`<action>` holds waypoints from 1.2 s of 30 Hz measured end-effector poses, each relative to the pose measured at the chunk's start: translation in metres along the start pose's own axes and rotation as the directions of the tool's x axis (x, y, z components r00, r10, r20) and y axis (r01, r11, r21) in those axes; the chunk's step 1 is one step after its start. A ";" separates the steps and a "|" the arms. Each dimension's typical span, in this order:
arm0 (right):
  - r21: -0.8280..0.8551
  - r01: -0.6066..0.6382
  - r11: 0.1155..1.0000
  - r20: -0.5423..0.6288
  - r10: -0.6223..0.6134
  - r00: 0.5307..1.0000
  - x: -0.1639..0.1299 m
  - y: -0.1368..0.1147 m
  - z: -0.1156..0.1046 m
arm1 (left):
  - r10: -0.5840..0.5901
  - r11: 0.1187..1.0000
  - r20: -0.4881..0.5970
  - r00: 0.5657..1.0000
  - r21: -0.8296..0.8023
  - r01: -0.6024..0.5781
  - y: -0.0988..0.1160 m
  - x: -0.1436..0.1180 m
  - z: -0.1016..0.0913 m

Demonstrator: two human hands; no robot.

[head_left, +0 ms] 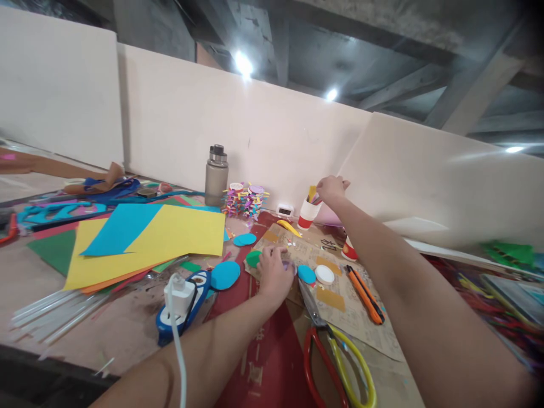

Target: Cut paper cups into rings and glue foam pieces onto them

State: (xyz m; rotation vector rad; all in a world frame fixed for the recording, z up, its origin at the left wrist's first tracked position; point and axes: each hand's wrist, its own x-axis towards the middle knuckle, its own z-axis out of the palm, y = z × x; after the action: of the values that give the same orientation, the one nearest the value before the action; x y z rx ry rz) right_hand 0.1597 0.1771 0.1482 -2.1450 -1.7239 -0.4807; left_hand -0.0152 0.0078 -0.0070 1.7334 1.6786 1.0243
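My right hand (330,188) reaches far forward over a red-and-white paper cup (307,216) that holds several coloured sticks; its fingers are pinched on the sticks' tops at the cup's mouth. My left hand (274,271) lies knuckles up on the cardboard sheet (340,309), its fingers curled over a small purple piece. Green (253,258) and blue (306,274) paper circles lie on either side of that hand.
Red-and-yellow scissors (335,357), an orange utility knife (365,294) and a white lid (324,274) lie on the cardboard. Yellow and blue paper sheets (170,232), a grey bottle (216,175), a blue power strip with a white charger (181,300), clear straws (55,314) and white partition boards stand around.
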 end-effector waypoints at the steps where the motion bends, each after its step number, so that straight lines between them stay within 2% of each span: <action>1: 0.018 -0.008 1.000 0.004 0.008 1.000 -0.001 0.000 0.000 | -0.001 1.000 0.002 1.000 0.006 0.001 0.000 0.000 0.000; 6: 0.129 -0.087 0.988 0.026 0.084 0.996 0.000 0.003 -0.001 | 0.007 1.000 -0.005 1.000 0.011 -0.007 -0.001 0.000 0.002; 13: 0.186 -0.156 0.970 0.039 0.151 0.988 0.005 0.006 -0.002 | 0.005 1.000 -0.005 1.000 0.011 -0.004 -0.002 0.001 0.003; 16: 0.198 -0.164 0.966 0.045 0.158 0.986 0.004 0.006 -0.002 | 0.009 1.000 -0.043 0.999 0.002 -0.009 -0.001 0.000 0.001; 19: 0.207 -0.155 0.966 0.049 0.148 0.988 0.002 0.007 -0.003 | 0.065 0.994 -0.100 0.993 -0.076 -0.073 0.008 -0.002 -0.007; 21: 0.212 -0.144 0.966 0.051 0.136 0.989 0.001 0.009 -0.003 | 0.095 0.968 -0.118 0.988 -0.221 -0.120 0.018 -0.003 -0.018; 23: 0.218 -0.137 0.966 0.054 0.128 0.990 0.000 0.010 -0.003 | 0.054 0.882 -0.113 0.992 -0.460 -0.100 0.032 -0.003 -0.031; 25: 0.226 -0.133 0.965 0.057 0.123 0.991 -0.001 0.011 -0.002 | -0.007 0.711 -0.019 1.000 -0.703 -0.008 0.048 -0.003 -0.043; 26: 0.231 -0.130 0.964 0.059 0.119 0.991 -0.001 0.011 -0.002 | -0.034 0.617 0.035 0.999 -0.786 0.049 0.056 -0.003 -0.048; 28: 0.241 -0.122 0.963 0.063 0.110 0.992 -0.002 0.011 0.000 | -0.094 0.490 0.130 0.987 -0.857 0.159 0.072 -0.002 -0.051; 30: 0.250 -0.109 0.962 0.065 0.096 0.993 -0.002 0.009 0.003 | -0.136 0.401 0.205 0.969 -0.883 0.243 0.085 0.001 -0.046; 33: 0.254 -0.094 0.963 0.062 0.081 0.995 -0.002 0.007 0.005 | -0.182 0.286 0.248 0.951 -0.912 0.293 0.098 0.016 -0.025; 36: 0.233 -0.070 0.970 0.055 0.059 0.997 -0.001 0.007 0.005 | -0.217 0.263 0.185 0.959 -0.935 0.240 0.099 0.047 -0.001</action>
State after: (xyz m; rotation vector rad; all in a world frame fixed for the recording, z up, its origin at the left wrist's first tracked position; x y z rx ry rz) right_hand 0.1669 0.1771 0.1427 -2.0492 -1.6385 -0.1974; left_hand 0.0406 0.0436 0.0800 0.6172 0.8164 1.4179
